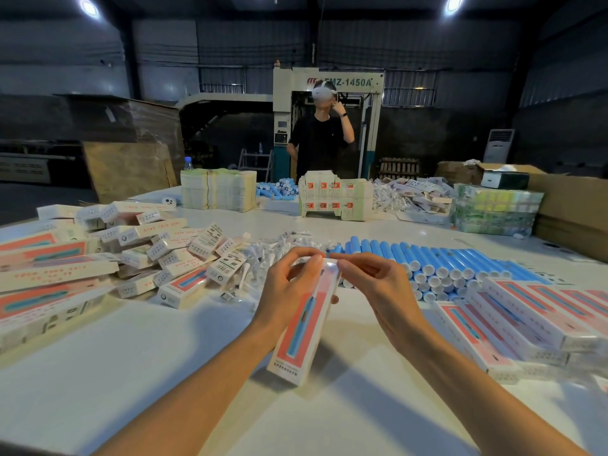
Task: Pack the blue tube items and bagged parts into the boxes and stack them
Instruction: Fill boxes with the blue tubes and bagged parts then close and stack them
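The lettering "FMZ-1450A" is read on the pale machine [329, 93] at twelve o'clock, behind a person in a black shirt [317, 139]. Printing and barcodes are seen on the carton panels, but the characters are too small to be made out.

A long, narrow white box [304, 327], printed with a coral panel and a blue tube picture, is held tilted at the centre of the white table [131, 373], its far end raised. It is gripped around its upper part by the left hand [289, 284], while its top end flap is pinched by the fingers of the right hand [371, 281]; both hands are closed on it, close together.

Loose blue tubes [437, 258] with white caps are laid in rows at two o'clock. Clear bagged parts [263, 255] are heaped at eleven o'clock, just beyond the hands. Packed boxes are piled untidily at nine o'clock [98, 258], and others are stacked in rows at three o'clock [526, 317]. Bundles of flat cartons [218, 189] are stood at the far edge.
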